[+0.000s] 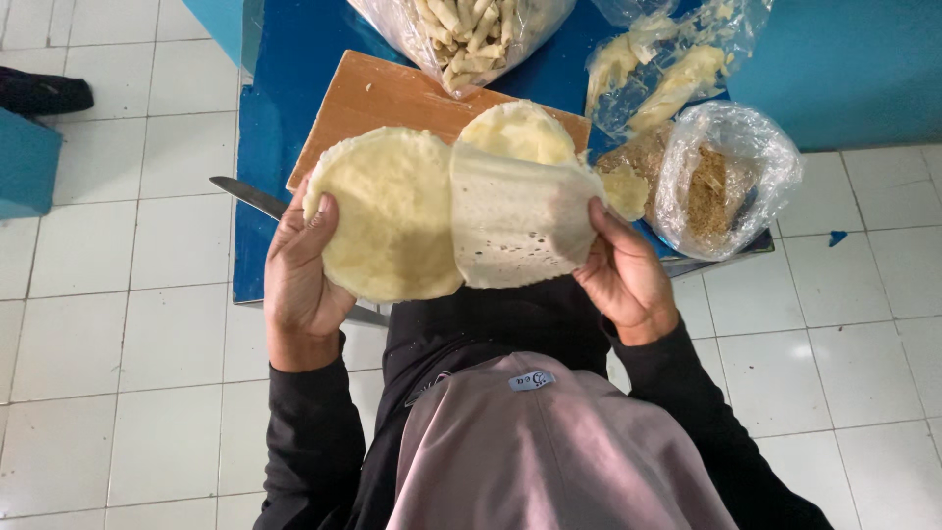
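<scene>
I see a white tiled floor (147, 353) with grey grout all around a low blue table (285, 88); teal blue furniture (25, 162) sits at the left edge and upper right.

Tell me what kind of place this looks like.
Probably a small home or back-room food-prep spot. A low blue table on a white tiled floor holds a wooden cutting board and a plastic bag of rolled snacks, while the left hand and right hand peel thin round wrappers apart.
</scene>
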